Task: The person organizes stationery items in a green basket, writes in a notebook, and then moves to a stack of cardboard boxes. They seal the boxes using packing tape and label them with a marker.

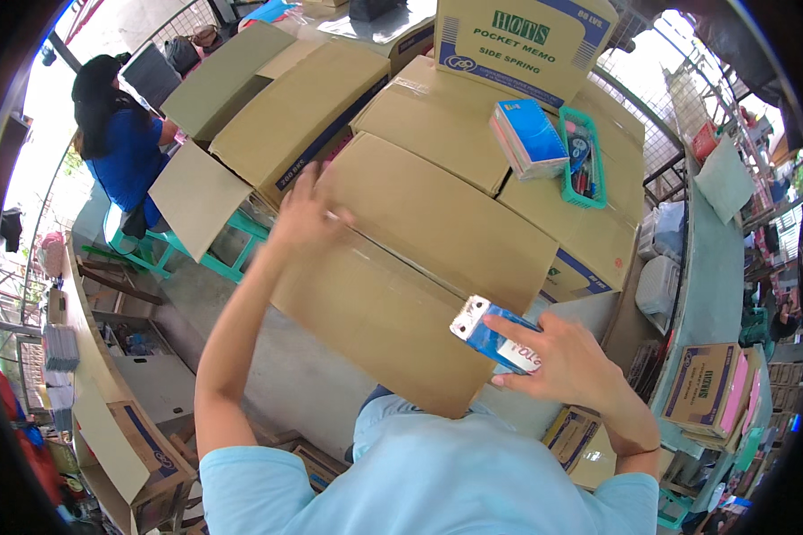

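In front of me stands a large brown carton (437,223), its two top flaps meeting along a lengthwise seam. My left hand (308,214) is at the carton's far left end, over the seam, slightly blurred, with its fingers apart. Near the carton's right end, my right hand (571,357) grips a blue hand-held tool (500,337) with a pale end plate that has two dark holes. A white label with red handwriting is on its side. The tool's underside is hidden, so I cannot tell whether it touches the cardboard.
More closed cartons (446,116) adjoin on the far side, carrying blue notebooks (531,134) and a green basket (584,192) of pens. An open carton (205,196) stands at the left. Beyond it a person in blue (120,152) sits by a green stool (241,241). Shelving flanks both sides.
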A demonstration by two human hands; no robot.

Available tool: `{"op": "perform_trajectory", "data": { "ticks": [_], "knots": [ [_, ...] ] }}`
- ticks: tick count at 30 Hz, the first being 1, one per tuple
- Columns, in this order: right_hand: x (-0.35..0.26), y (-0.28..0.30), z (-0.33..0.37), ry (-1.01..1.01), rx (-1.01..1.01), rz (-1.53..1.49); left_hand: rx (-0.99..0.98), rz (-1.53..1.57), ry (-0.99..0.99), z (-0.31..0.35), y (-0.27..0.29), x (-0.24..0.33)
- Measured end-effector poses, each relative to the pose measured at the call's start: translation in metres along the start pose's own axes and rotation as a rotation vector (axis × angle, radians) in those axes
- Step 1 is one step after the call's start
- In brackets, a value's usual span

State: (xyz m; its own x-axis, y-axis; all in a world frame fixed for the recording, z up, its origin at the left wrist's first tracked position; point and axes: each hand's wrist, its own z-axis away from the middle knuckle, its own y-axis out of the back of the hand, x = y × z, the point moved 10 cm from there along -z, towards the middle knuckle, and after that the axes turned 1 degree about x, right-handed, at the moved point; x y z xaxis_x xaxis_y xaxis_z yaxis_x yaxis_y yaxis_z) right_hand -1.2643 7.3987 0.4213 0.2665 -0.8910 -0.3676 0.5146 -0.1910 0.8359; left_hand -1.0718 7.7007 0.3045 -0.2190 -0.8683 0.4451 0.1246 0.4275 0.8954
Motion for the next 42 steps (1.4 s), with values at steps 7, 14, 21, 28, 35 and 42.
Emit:
{"op": "perform_trajectory", "data": {
  "ticks": [7,14,21,28,35,42],
  "knots": [
    [0.076,-0.045,0.074,-0.182,-0.183,0.054,-0.215,-0.142,-0.686,0.146,-0.106,0.268],
    [0.083,-0.135,0.035,0.017,-0.269,0.255,-0.442,-0.317,-0.517,0.149,-0.12,0.312],
    [0.173,-0.204,0.062,-0.113,-0.334,-0.101,-0.717,-1.336,-0.946,0.18,-0.233,0.328],
    [0.226,0.015,0.164,-0.489,0.74,-0.198,-0.231,-0.083,-0.835,0.148,-0.159,0.358],
    [0.305,0.102,0.011,-0.563,0.872,0.257,0.122,-0.339,0.282,0.074,-0.052,0.113],
    [0.275,0.149,-0.061,-0.295,1.292,-0.013,-0.281,0.085,0.508,-0.01,-0.018,-0.11]
  ]
}}
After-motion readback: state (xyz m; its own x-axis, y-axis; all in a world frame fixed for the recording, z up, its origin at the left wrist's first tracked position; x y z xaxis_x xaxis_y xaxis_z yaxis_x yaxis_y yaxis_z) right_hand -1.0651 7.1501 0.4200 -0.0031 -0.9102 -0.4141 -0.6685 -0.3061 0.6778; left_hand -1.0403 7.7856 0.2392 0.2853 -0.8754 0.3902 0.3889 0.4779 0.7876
